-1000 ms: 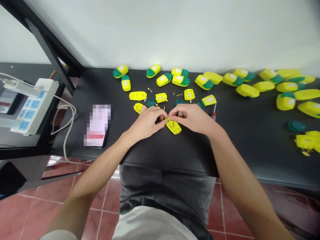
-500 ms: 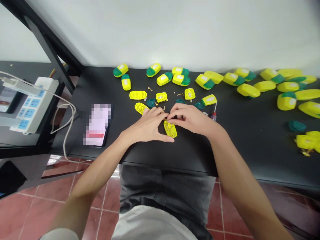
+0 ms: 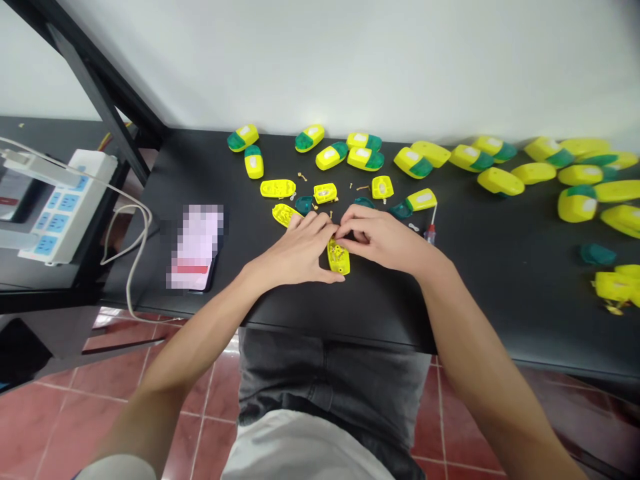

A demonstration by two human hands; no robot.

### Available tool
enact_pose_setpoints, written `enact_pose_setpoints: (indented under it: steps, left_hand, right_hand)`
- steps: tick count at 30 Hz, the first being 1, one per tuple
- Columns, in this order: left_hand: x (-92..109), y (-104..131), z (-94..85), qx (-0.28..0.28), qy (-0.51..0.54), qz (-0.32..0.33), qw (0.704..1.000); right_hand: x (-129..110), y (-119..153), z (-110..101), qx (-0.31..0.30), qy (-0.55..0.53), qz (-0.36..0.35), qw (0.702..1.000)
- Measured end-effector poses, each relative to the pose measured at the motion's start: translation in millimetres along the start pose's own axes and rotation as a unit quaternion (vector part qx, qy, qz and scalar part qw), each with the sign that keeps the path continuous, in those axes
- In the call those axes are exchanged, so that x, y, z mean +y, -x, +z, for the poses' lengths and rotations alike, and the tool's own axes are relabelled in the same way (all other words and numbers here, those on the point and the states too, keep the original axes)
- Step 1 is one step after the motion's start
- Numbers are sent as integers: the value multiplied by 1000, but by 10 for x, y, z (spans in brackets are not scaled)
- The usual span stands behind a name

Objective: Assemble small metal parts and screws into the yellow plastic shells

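An open yellow shell (image 3: 339, 259) with small parts inside lies on the black table between my hands. My left hand (image 3: 301, 250) rests against its left and far side, thumb stretched toward the near end, fingers apart. At the far end of the shell, my right hand (image 3: 376, 235) has thumb and index finger pinched together; whatever is between them is too small to make out. Just beyond my hands are another open yellow shell (image 3: 286, 215), a yellow shell piece (image 3: 325, 193) and a dark green cover (image 3: 303, 205).
Several yellow and green casings (image 3: 332, 155) line the back of the table (image 3: 480, 293) and its right side. A red-tipped screwdriver (image 3: 431, 233) lies right of my right hand. A phone (image 3: 196, 247), a white cable and a power strip (image 3: 70, 207) are at left.
The near end of the yellow shell has swung slightly left, and my left thumb has moved a little with it. My right hand keeps its pinch at the far end.
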State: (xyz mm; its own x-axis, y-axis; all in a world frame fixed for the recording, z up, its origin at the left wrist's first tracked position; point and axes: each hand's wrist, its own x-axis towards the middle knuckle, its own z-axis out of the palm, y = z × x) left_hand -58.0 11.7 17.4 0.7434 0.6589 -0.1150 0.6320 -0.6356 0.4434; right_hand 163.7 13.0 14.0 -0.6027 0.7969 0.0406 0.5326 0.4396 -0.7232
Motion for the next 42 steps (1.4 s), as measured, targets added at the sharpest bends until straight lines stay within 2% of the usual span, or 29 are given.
enact_pose_setpoints:
  steps: [9,14,18,23,28,33,38,42]
  left_hand:
    - [-35,4,14,27,8,13,1000]
    - [-44,9,-13,21,6,4,1000]
    - [-41,10,-15,25,11,-2,1000]
    - [-43,11,5,38,31,1,999]
    - [-74,-3,17,62,58,-9,996]
    - [-73,-21,33,87,89,-3,992]
    - [-64,-23,58,109,95,13,989]
    - [-88,-23,72,169,100,15,980]
  right_hand:
    - [22,4,-21,13,-6,-1,1000]
    - [62,6,-18,30,2,-9,1000]
    - [59,17,-10,45,-26,38,998]
    - [-13,39,-59,-1,-114,128,985]
    - [-61,35,-80,-6,-210,162,964]
    - [-52,-5,2,2,-264,175,948]
    - [-38,-52,71,45,-241,151,958]
    - [-41,-56,55,136,-191,93,968]
